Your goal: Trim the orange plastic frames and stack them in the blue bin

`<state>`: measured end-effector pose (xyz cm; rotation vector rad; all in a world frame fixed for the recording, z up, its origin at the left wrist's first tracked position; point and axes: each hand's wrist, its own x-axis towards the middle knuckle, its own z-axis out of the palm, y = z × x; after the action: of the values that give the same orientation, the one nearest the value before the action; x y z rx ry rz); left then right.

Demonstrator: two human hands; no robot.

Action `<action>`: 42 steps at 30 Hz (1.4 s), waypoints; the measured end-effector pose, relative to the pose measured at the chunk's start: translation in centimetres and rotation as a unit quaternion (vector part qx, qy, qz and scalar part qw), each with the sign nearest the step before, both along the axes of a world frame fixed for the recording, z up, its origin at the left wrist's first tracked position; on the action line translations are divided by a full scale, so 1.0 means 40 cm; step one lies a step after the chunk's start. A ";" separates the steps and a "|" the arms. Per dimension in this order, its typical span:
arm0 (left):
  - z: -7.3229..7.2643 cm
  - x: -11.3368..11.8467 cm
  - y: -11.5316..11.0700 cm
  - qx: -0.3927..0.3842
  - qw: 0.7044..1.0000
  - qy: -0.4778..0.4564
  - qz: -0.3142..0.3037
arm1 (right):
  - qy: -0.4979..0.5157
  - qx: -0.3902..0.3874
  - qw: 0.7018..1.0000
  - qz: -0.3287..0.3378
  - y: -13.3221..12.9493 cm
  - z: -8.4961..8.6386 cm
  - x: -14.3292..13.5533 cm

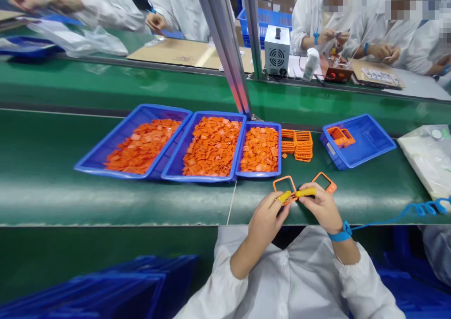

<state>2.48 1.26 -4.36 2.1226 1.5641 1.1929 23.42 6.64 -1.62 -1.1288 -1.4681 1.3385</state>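
Note:
My left hand [269,215] pinches the near edge of a thin square orange plastic frame [283,177], tilted just above the green work surface. At that frame's near right corner, the closed fingertips of my right hand [322,208] meet it; whatever small thing they may pinch is hidden. Yellow finger covers show on both hands. Behind my right hand lies another orange frame [331,186], partly covered by the fingers. Stacked orange frames [303,146] stand farther back, beside a small blue bin [259,174] of small flat orange pieces [260,149].
Two larger blue bins [202,178] [112,172] of orange pieces stand to the left. At right, a blue bin [369,143] holds a few orange frames. A blue coiled cord [419,210] runs from my right wrist near a plastic bag [428,157]. A metal post [229,51] rises behind; co-workers sit opposite.

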 end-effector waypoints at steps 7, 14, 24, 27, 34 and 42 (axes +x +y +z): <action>0.008 0.000 -0.001 0.000 1.000 0.000 0.001 | -0.034 -0.021 0.999 0.026 0.003 -0.001 0.005; 0.012 0.004 0.001 -0.013 1.000 -0.010 0.018 | 0.045 -0.084 0.995 0.017 -0.005 -0.002 0.007; 0.028 -0.004 0.011 -0.016 1.000 0.020 -0.006 | 0.181 -0.106 0.977 -0.039 -0.055 0.011 -0.039; 0.026 -0.005 0.009 -0.013 0.999 0.027 -0.012 | 0.176 -0.094 0.978 -0.063 -0.070 0.010 -0.065; 0.055 0.000 0.005 -0.066 0.997 -0.038 -0.016 | 0.050 0.012 0.995 -0.083 -0.103 0.012 -0.117; 0.063 -0.004 0.007 -0.091 0.994 -0.063 -0.009 | -0.044 0.112 0.993 -0.019 -0.136 0.011 -0.120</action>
<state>2.32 1.55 -1.85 1.9043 1.5322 1.1094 18.63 1.20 -1.18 -1.0743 -1.6079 1.0808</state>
